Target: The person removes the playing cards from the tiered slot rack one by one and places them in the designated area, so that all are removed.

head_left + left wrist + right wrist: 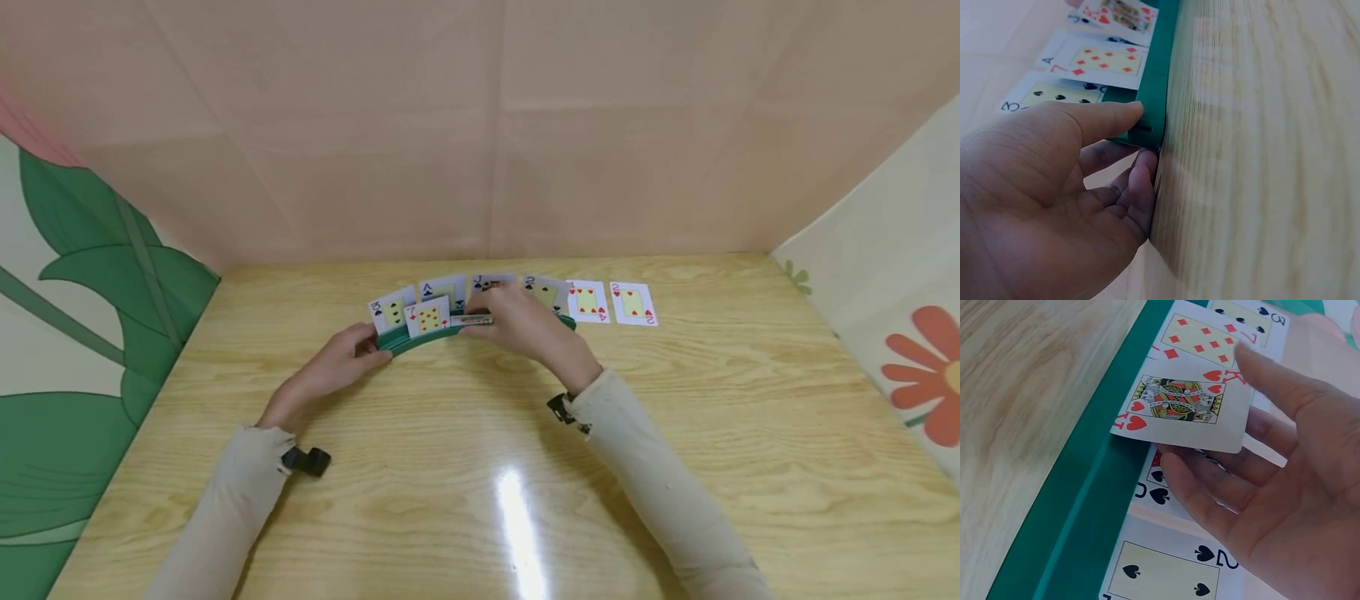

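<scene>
A curved green card holder [420,336] [1157,75] [1097,475] stands on the wooden table [480,467]. In it stand the 3 of spades [392,310] [1054,94], the 7 of diamonds [427,317] [1100,60] [1207,337] and the 2 of spades [1166,575], with further cards behind. My left hand [337,362] [1054,187] pinches the holder's left end, thumb on top and fingers at the base. My right hand [525,325] [1291,487] pinches the king of hearts [1185,406] [1119,12] at the holder's slot, to the right of the 7.
The 4 of hearts [587,301] and the 2 of hearts [633,303] lie face up on the table, right of the holder. Patterned screens wall the table at the back and on both sides. Bare wood stretches in front of the holder.
</scene>
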